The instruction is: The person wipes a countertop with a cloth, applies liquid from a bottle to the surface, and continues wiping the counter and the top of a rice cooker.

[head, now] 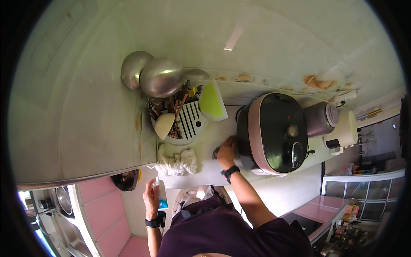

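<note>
My left hand (pixel 150 196) grips a white and blue squeeze bottle (pixel 161 192) with a narrow nozzle, in front of the counter's edge. On the countertop (pixel 205 175), my right hand (pixel 226 155) lies over a small dark cloth or pad (pixel 215 153), just left of a black and pink rice cooker (pixel 273 135). Part of the pad is hidden under my fingers. To the left of this hand, a crumpled white rag (pixel 176 161) rests near the counter's front edge.
A utensil holder (pixel 192 127) with a slotted white top stands behind the rag, with chopsticks and a green-and-white cutting board (pixel 212 102). Metal bowls (pixel 162 77) hang over it. Right of the cooker are a purple container (pixel 318 119) and a cream appliance (pixel 342 130).
</note>
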`<action>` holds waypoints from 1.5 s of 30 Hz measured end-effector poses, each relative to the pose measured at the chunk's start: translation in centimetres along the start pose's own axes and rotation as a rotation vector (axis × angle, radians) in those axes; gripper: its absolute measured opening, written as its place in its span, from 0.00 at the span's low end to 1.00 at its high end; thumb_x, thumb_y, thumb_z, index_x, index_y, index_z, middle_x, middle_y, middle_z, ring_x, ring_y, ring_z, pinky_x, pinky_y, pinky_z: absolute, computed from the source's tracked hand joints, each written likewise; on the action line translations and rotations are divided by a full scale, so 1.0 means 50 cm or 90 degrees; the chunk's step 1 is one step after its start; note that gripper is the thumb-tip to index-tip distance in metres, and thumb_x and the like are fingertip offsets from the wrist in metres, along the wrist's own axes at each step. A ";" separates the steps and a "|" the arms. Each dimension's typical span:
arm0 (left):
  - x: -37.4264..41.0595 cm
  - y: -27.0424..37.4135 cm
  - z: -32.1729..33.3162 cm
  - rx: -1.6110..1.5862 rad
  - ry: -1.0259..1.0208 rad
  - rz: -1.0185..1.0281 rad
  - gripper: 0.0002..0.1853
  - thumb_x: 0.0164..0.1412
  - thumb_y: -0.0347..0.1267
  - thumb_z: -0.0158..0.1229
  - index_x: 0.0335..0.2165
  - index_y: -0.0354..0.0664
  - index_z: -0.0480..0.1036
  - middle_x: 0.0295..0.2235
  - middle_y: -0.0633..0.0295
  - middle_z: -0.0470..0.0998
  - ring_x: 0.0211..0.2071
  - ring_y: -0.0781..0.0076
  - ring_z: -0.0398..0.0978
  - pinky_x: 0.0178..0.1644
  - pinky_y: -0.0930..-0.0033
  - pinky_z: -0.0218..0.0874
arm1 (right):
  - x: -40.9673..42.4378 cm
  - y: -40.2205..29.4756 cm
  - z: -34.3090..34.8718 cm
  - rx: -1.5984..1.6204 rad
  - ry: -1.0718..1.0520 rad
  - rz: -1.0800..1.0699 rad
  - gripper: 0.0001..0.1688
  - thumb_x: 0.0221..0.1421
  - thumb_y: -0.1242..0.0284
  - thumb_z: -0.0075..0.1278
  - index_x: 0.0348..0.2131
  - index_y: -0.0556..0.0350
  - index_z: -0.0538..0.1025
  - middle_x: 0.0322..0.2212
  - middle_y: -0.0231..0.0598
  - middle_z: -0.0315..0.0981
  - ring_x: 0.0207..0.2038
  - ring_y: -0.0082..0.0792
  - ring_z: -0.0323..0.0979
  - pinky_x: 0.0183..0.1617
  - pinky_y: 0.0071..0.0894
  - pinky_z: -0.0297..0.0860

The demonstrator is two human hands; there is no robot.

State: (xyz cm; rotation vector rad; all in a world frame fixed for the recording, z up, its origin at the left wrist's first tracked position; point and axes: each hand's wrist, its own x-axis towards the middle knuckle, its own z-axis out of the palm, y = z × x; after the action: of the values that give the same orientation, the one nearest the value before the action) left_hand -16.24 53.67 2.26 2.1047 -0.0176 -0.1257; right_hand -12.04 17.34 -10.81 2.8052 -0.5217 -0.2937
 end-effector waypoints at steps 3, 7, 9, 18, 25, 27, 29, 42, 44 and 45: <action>-0.007 -0.013 -0.003 -0.002 0.005 -0.003 0.13 0.58 0.26 0.52 0.43 0.40 0.69 0.17 0.62 0.65 0.18 0.75 0.60 0.23 0.71 0.54 | 0.003 -0.010 -0.031 -0.008 -0.053 0.010 0.37 0.50 0.64 0.41 0.53 0.77 0.62 0.57 0.60 0.54 0.60 0.59 0.48 0.61 0.48 0.48; -0.006 -0.003 -0.007 0.024 0.001 0.009 0.13 0.58 0.26 0.51 0.43 0.40 0.69 0.18 0.61 0.66 0.19 0.74 0.62 0.25 0.71 0.56 | 0.124 -0.005 -0.057 0.091 0.078 0.056 0.35 0.47 0.71 0.44 0.51 0.81 0.62 0.54 0.62 0.57 0.59 0.56 0.49 0.61 0.44 0.49; -0.008 0.001 -0.016 0.046 -0.015 -0.025 0.13 0.58 0.25 0.49 0.43 0.40 0.68 0.23 0.53 0.73 0.22 0.63 0.71 0.29 0.67 0.62 | 0.190 -0.004 -0.067 0.089 0.085 0.066 0.34 0.48 0.69 0.44 0.50 0.80 0.63 0.53 0.62 0.58 0.58 0.55 0.51 0.60 0.43 0.51; -0.054 -0.010 -0.044 0.052 0.042 -0.055 0.13 0.58 0.24 0.49 0.44 0.40 0.68 0.25 0.54 0.74 0.22 0.72 0.69 0.27 0.72 0.60 | 0.423 0.057 0.002 0.344 -0.016 0.260 0.35 0.52 0.65 0.42 0.53 0.77 0.61 0.53 0.65 0.57 0.58 0.56 0.53 0.58 0.48 0.52; -0.088 -0.048 -0.037 0.032 0.056 -0.091 0.13 0.59 0.24 0.49 0.44 0.40 0.68 0.26 0.54 0.75 0.23 0.72 0.69 0.28 0.72 0.61 | 0.299 0.003 0.037 0.712 0.015 0.091 0.34 0.53 0.67 0.42 0.56 0.69 0.57 0.50 0.63 0.61 0.50 0.58 0.61 0.47 0.53 0.63; -0.079 -0.043 -0.028 0.017 0.056 -0.068 0.14 0.58 0.24 0.49 0.44 0.39 0.68 0.26 0.54 0.75 0.24 0.70 0.70 0.28 0.70 0.62 | 0.248 -0.031 0.028 0.368 0.012 -0.056 0.34 0.53 0.69 0.42 0.57 0.66 0.55 0.50 0.57 0.62 0.48 0.57 0.61 0.44 0.52 0.65; -0.053 -0.025 -0.017 0.005 0.029 -0.045 0.14 0.58 0.23 0.48 0.44 0.39 0.68 0.27 0.53 0.75 0.24 0.69 0.71 0.29 0.69 0.62 | 0.263 -0.005 0.034 0.296 0.034 -0.061 0.34 0.54 0.70 0.41 0.57 0.64 0.54 0.52 0.50 0.62 0.48 0.56 0.61 0.43 0.51 0.66; -0.052 -0.015 -0.018 0.047 0.032 0.007 0.13 0.59 0.25 0.49 0.43 0.40 0.68 0.20 0.56 0.70 0.20 0.70 0.66 0.26 0.70 0.59 | -0.050 0.015 -0.062 0.294 0.047 -0.114 0.38 0.43 0.78 0.44 0.57 0.62 0.59 0.59 0.50 0.52 0.53 0.50 0.62 0.59 0.49 0.54; -0.041 -0.009 -0.018 0.052 0.020 0.011 0.12 0.59 0.26 0.50 0.43 0.40 0.69 0.19 0.58 0.68 0.20 0.74 0.63 0.25 0.71 0.56 | 0.041 0.016 -0.064 0.281 0.100 -0.073 0.37 0.43 0.79 0.43 0.57 0.65 0.59 0.58 0.53 0.54 0.54 0.47 0.61 0.59 0.47 0.53; -0.029 -0.002 -0.016 0.074 -0.003 0.008 0.13 0.59 0.25 0.50 0.43 0.40 0.69 0.19 0.57 0.69 0.19 0.72 0.63 0.25 0.71 0.57 | 0.085 0.021 -0.068 0.274 0.125 -0.048 0.37 0.44 0.79 0.42 0.56 0.66 0.59 0.58 0.54 0.54 0.55 0.46 0.61 0.59 0.46 0.53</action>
State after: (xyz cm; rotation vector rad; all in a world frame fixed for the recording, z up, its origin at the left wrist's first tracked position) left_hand -17.61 54.50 2.71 2.2200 -0.0419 -0.1237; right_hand -7.66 15.55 -7.90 3.2259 -0.4800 0.0958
